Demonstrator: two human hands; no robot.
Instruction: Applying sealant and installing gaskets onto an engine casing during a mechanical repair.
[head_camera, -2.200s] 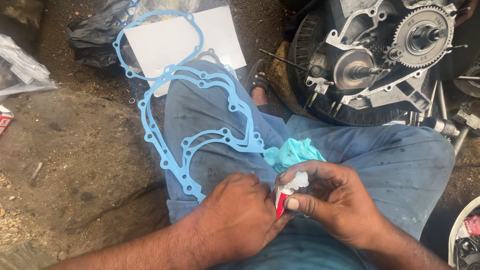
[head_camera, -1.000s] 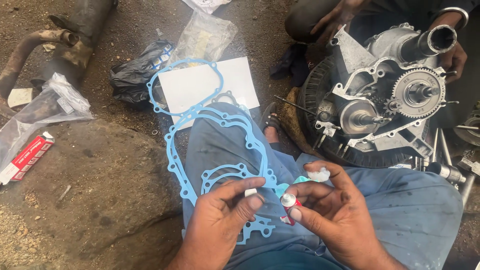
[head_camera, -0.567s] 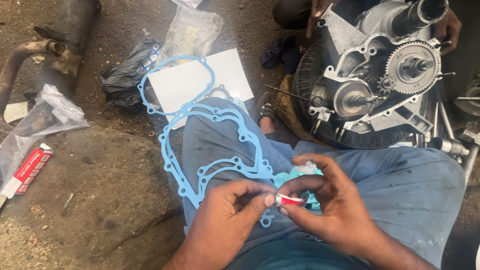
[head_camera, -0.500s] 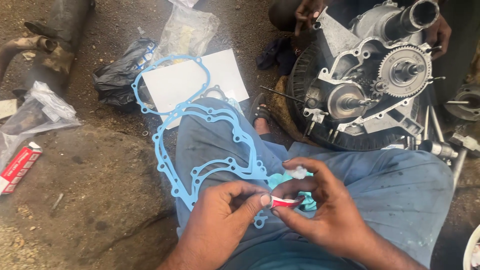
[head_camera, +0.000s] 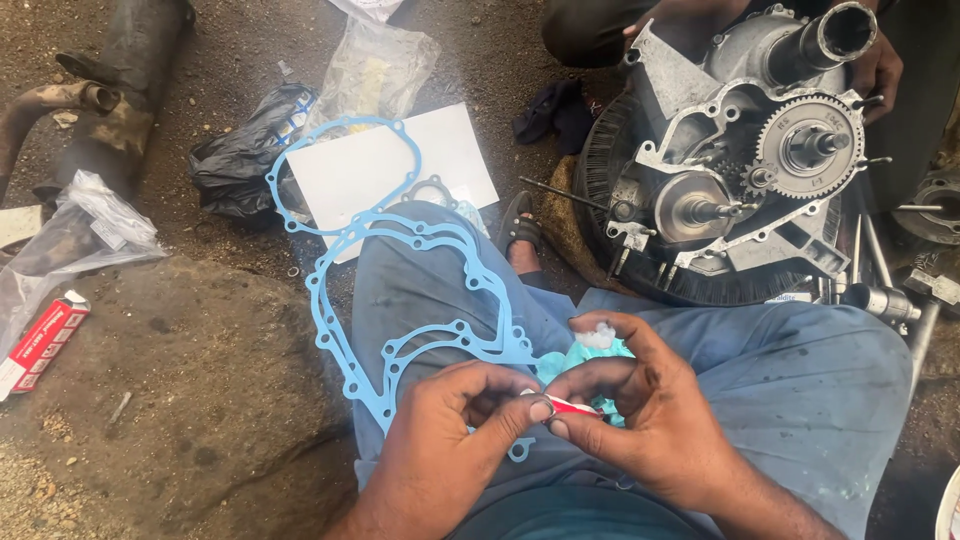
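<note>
My left hand (head_camera: 445, 445) and my right hand (head_camera: 640, 410) meet over my lap. A small red and white tube (head_camera: 572, 407) lies pinched in my right fingers, and my left thumb and forefinger grip its end. A crumpled teal cloth (head_camera: 580, 358) with a white dab sits tucked under my right hand. A light blue paper gasket (head_camera: 345, 330) drapes over my left knee, its upper loop lying on a white sheet (head_camera: 395, 170) on the ground.
An open engine case (head_camera: 740, 170) with a toothed gear and shafts stands at upper right, another person's hand (head_camera: 880, 70) on it. Plastic bags (head_camera: 90, 225), a black bag (head_camera: 235, 150), an exhaust pipe (head_camera: 60, 100) and a red box (head_camera: 40, 340) lie on the dirt at left.
The view has swung slightly. My hands came together on the tube from being a little apart one second ago. The gasket stays over my knee.
</note>
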